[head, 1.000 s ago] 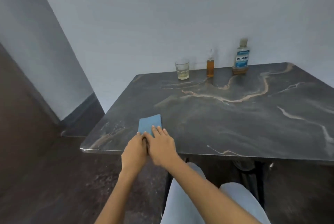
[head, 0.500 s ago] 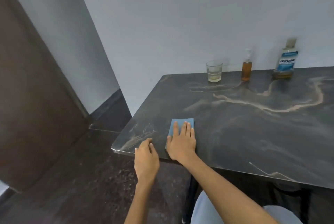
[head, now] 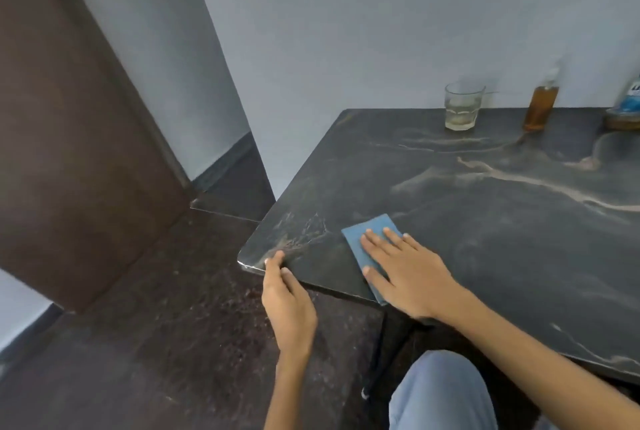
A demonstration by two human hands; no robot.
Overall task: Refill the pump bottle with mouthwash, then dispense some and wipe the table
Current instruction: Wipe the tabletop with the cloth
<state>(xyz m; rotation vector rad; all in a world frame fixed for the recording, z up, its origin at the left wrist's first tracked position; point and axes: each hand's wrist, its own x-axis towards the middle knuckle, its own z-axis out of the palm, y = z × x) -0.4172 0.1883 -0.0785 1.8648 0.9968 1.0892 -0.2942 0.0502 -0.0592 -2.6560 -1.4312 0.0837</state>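
**Cloth under the right palm at the table's near-left corner**

The right hand (head: pixel 407 273) lies flat on one folded blue cloth (head: pixel 370 242), fingers straight and spread, pressing it to the dark marble-patterned table (head: pixel 485 221). The cloth sits just in from the near edge, close to the near-left corner, its near end slightly overhanging that edge. Its long axis runs from the near edge toward the far side, roughly in line with the fingers. The left hand (head: pixel 287 301) is beside the corner, fingertips touching the near edge, fingers loosely bent and holding nothing.

By my reading the wiping step is under way. Most of the tabletop stretches away to the right and far side of the cloth, so the next stroke likely goes that way, and the right hand is the one already on it.

Along the far edge stand three items: one glass tumbler (head: pixel 462 107) with a little pale liquid, one pump bottle (head: pixel 540 107) of amber liquid, and one mouthwash bottle (head: pixel 628 107), cut off by the frame.
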